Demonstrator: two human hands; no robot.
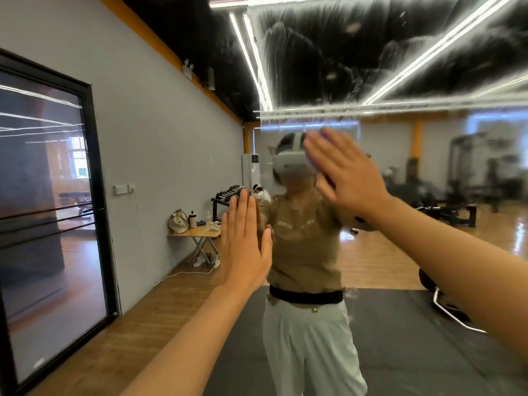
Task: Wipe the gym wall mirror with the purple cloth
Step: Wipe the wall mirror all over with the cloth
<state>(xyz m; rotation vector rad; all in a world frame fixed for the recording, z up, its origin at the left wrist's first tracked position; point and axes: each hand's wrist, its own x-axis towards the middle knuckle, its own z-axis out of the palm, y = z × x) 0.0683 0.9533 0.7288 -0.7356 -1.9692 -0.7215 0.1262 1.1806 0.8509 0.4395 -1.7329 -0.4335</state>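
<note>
The gym wall mirror [400, 195] fills the view ahead, its upper part streaked with wet smears [328, 58]. My right hand [347, 172] presses the purple cloth [325, 167] flat against the glass with straight, spread fingers; only slivers of purple show past the fingers. The hand is blurred by motion. My left hand [245, 238] rests flat on the mirror with straight fingers together, lower and to the left. The mirror reflects a person in a tan shirt and white trousers.
A black-framed glass door [48, 210] stands in the grey wall at left. Reflected in the mirror are a folding table [197, 232] with a bag and bottles, a dumbbell rack [228, 194], gym machines [471, 178] and dark floor mats [400, 338].
</note>
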